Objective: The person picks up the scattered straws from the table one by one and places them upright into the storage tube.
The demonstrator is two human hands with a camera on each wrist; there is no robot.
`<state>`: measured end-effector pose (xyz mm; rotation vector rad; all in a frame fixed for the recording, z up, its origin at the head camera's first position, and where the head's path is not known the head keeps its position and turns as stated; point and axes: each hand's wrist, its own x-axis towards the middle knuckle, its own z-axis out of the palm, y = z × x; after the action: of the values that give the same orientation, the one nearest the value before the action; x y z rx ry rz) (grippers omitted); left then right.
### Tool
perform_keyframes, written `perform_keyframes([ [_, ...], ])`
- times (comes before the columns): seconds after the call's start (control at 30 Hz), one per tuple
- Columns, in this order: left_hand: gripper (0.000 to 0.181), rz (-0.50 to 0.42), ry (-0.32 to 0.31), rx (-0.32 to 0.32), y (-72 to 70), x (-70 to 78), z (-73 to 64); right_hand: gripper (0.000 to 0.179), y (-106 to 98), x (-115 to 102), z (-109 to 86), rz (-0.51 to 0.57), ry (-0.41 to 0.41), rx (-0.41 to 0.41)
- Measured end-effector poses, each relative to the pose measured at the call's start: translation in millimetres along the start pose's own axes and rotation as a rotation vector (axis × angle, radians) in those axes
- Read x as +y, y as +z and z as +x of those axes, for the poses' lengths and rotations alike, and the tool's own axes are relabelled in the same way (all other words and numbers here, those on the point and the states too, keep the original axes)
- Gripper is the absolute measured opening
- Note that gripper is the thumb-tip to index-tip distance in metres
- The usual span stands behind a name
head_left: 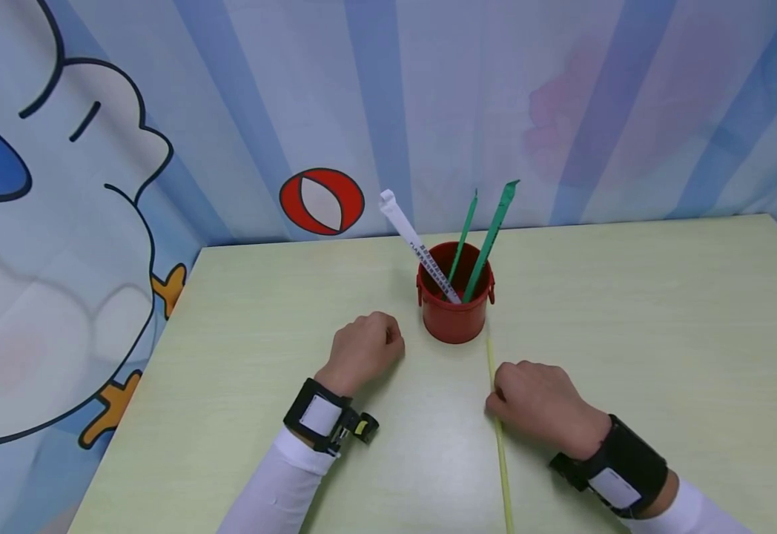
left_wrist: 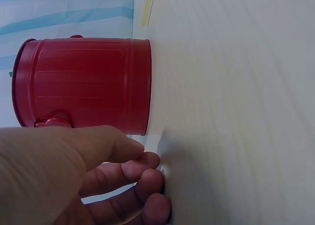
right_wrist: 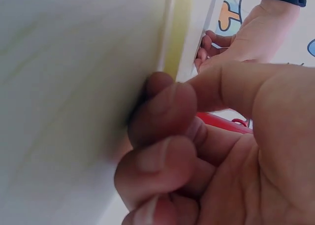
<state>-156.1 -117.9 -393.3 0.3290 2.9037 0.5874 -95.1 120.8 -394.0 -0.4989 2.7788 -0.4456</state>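
Observation:
A small red bucket (head_left: 454, 322) with side handles stands upright on the table. From it lean a white wrapped straw (head_left: 410, 236) with printed letters, a green wrapped straw (head_left: 495, 226) and a thinner green stick (head_left: 467, 226). To the bucket's left, my left hand (head_left: 364, 348) rests on the tabletop, fingers loosely curled and holding nothing; in the left wrist view the bucket (left_wrist: 88, 82) is just beyond its thumb. My right hand (head_left: 540, 400) lies lower right of the bucket with relaxed, bent fingers (right_wrist: 162, 161) and nothing in them, its thumb side over a yellow strip (head_left: 500, 460).
The pale wooden table (head_left: 662, 311) carries the yellow strip from near the bucket to the front edge. A blue striped curtain (head_left: 428, 89) with cartoon prints hangs behind and to the left. Both wrists wear black bands (head_left: 632, 463).

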Motion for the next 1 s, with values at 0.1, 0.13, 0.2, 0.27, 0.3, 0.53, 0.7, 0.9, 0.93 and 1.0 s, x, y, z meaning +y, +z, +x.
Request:
perform_keyframes([
  [0.1,0.012,-0.003,0.001,0.002,0.0,0.0,0.1,0.020,-1,1,0.1,-0.004,-0.007,0.002],
  [0.13,0.012,-0.003,0.001,0.003,0.1,-0.1,0.1,0.021,-1,2,0.3,-0.005,-0.009,0.001],
  [0.2,0.012,0.000,0.003,0.005,0.5,-0.6,0.3,0.021,-1,2,0.7,-0.007,-0.010,0.001],
  [0.27,0.012,0.002,0.007,0.009,0.8,-0.8,0.3,0.021,-2,3,0.9,-0.007,-0.011,-0.002],
  [0.3,0.013,0.002,0.008,0.009,0.7,-0.9,0.2,0.020,-2,4,1.1,-0.006,-0.010,-0.003],
  [0.53,0.013,0.002,0.007,0.008,0.5,-0.3,-0.4,0.017,-10,10,1.2,0.017,0.006,0.005],
  [0.7,0.013,0.000,0.009,0.010,1.6,-0.7,0.1,0.018,-17,18,0.9,0.039,0.002,0.053],
  [0.9,0.013,0.000,0.011,0.019,2.7,-1.1,0.6,0.024,-23,26,-0.2,0.058,-0.006,0.118],
  [0.93,0.013,0.001,0.012,0.021,2.7,-1.1,0.6,0.025,-25,27,-0.5,0.061,-0.006,0.129],
  [1.0,0.014,0.005,0.014,0.029,2.8,-1.2,0.4,0.026,-30,30,-1.1,0.068,-0.004,0.150],
])
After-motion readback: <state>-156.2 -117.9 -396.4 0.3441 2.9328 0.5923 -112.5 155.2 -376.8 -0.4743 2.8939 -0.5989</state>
